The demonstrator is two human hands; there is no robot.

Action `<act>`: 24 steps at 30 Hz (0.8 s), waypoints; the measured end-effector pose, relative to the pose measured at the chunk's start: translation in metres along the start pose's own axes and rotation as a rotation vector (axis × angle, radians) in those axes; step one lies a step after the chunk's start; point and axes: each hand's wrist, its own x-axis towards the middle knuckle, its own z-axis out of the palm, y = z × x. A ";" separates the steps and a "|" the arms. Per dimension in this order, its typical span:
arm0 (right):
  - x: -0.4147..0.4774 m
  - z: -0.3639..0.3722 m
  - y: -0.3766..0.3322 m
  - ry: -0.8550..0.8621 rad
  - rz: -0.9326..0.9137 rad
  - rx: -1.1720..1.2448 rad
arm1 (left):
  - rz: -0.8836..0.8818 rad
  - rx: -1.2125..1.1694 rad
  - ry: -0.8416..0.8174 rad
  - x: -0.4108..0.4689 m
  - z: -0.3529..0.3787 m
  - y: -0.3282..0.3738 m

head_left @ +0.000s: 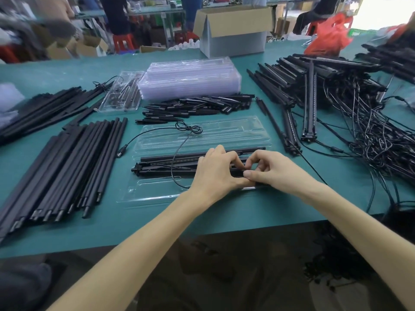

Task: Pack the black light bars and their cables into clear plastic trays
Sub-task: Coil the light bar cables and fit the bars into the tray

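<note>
I'm mid-seating: my left hand (213,170) and right hand (267,169) both pinch the light bars (166,163) lying in the open clear tray (197,133), centre worktop. Next, tuck the loose cable (179,149) trailing toward twelve o'clock.

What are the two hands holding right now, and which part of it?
Both the left hand and the right hand pinch the light bars near their right end, over the open clear tray.

My green desk (224,212), clear tray (157,194) before me, black tubes (67,167) left, tray stack (190,79) behind, cabled light bars (314,86) right, cardboard box (233,30) far
</note>
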 end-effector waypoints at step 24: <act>-0.009 0.011 -0.004 0.115 0.006 -0.056 | -0.200 0.600 -0.045 0.069 -0.072 -0.094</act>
